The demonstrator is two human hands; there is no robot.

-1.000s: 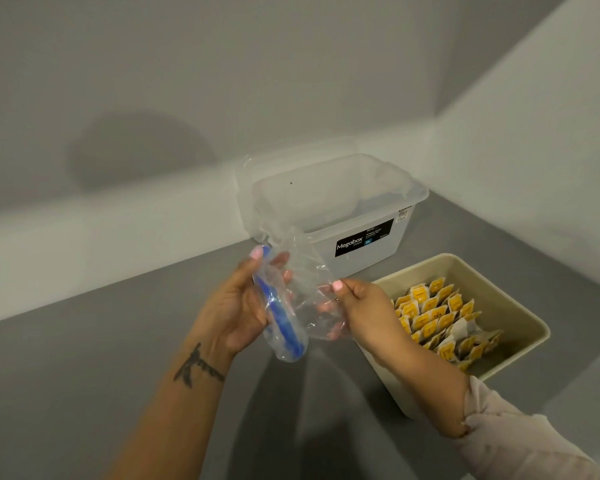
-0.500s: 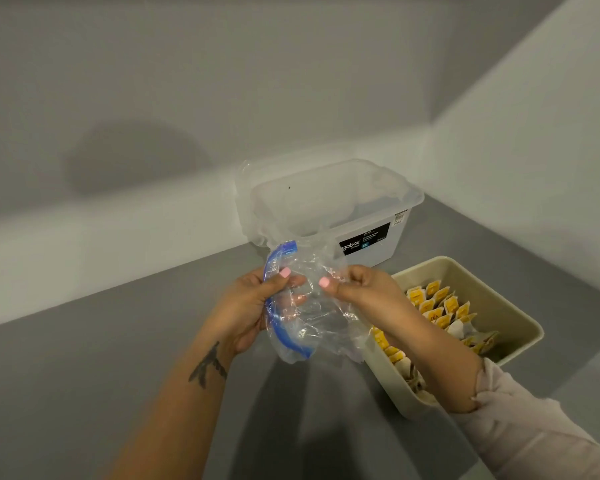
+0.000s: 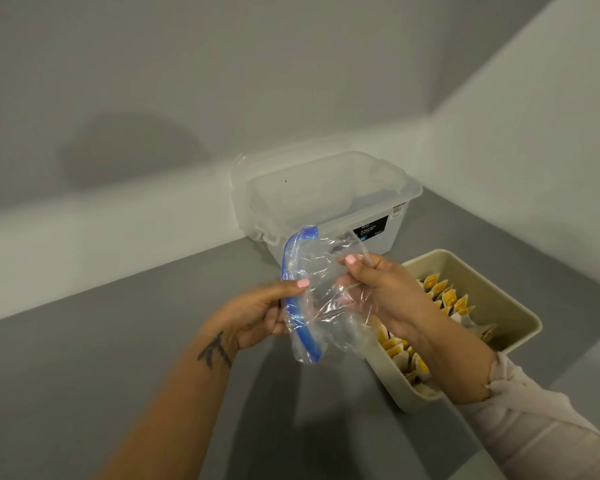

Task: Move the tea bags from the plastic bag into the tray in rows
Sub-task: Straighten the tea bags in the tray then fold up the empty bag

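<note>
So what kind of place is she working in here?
Hard to say; likely a plain staged work corner: a bare grey surface, blank walls, and only a clear storage box and beige tray.

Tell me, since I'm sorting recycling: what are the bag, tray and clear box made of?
Plastic bag: thin clear film, crinkled and glossy, with a blue zip strip. Tray: matte beige, smooth rounded rim, probably moulded plastic. Clear box: frosted translucent rigid plastic.
</note>
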